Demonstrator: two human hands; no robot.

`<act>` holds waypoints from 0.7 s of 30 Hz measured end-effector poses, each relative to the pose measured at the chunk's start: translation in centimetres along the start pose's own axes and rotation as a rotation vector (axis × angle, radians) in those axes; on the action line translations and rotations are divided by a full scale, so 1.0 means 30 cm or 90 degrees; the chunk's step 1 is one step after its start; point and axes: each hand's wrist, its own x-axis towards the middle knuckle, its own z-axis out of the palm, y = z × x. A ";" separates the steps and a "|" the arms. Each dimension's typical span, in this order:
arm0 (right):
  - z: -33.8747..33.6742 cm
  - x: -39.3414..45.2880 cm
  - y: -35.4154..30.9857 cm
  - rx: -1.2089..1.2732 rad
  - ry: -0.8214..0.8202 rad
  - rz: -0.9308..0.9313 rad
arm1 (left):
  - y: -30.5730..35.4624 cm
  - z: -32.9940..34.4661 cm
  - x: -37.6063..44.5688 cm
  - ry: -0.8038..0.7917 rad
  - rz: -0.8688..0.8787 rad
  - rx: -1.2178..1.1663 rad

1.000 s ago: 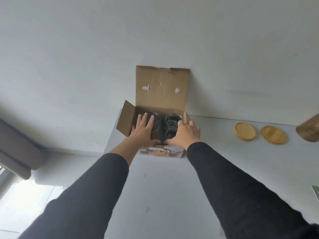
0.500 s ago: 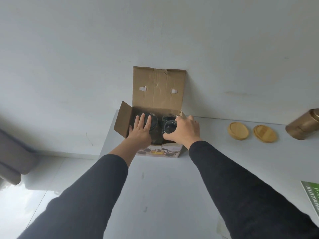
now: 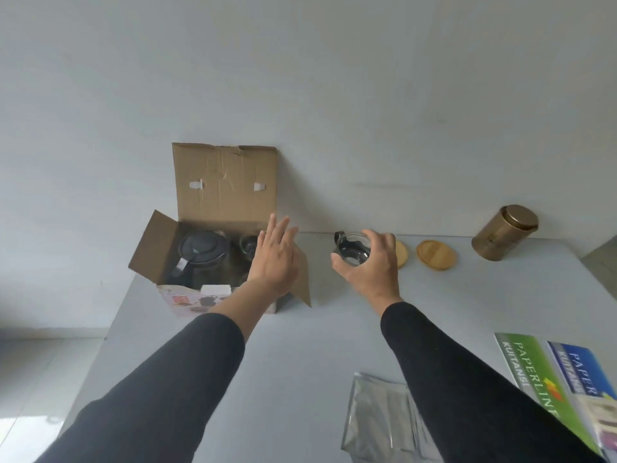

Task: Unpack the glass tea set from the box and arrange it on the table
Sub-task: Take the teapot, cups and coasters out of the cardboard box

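An open cardboard box (image 3: pixel 227 182) stands at the table's far left edge against the wall. Inside it sit a glass teapot with a dark lid (image 3: pixel 202 250) and another glass cup (image 3: pixel 247 246). My right hand (image 3: pixel 370 265) grips a small clear glass cup with a dark handle (image 3: pixel 350 250), held just above the table to the right of the box. My left hand (image 3: pixel 273 259) hovers flat over the box's right side with fingers spread, holding nothing.
Two round bamboo lids (image 3: pixel 435 254) lie on the grey table (image 3: pixel 317 335) near the wall, one partly behind my right hand. A bronze tin (image 3: pixel 504 232) stands at the far right. Paper pads (image 3: pixel 554 379) and a silver pouch (image 3: pixel 380 419) lie near me.
My right hand lifted a glass cup out of the box and carried it to the right. My left hand rose off the teapot and shifted to the box's right side.
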 end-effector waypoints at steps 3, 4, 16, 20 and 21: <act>-0.094 0.007 0.167 0.040 0.017 0.046 | 0.140 0.134 -0.004 -0.040 -0.017 -0.022; -0.132 0.012 0.226 0.032 0.019 0.058 | 0.185 0.189 -0.010 -0.070 -0.040 -0.026; -0.401 0.086 0.820 0.003 0.006 0.148 | 0.493 0.663 0.004 -0.371 -0.194 0.107; -0.400 0.112 0.896 0.023 -0.032 0.160 | 0.515 0.676 0.046 -0.397 -0.228 0.117; -0.396 0.120 0.909 0.027 -0.040 0.162 | 0.520 0.675 0.054 -0.404 -0.235 0.116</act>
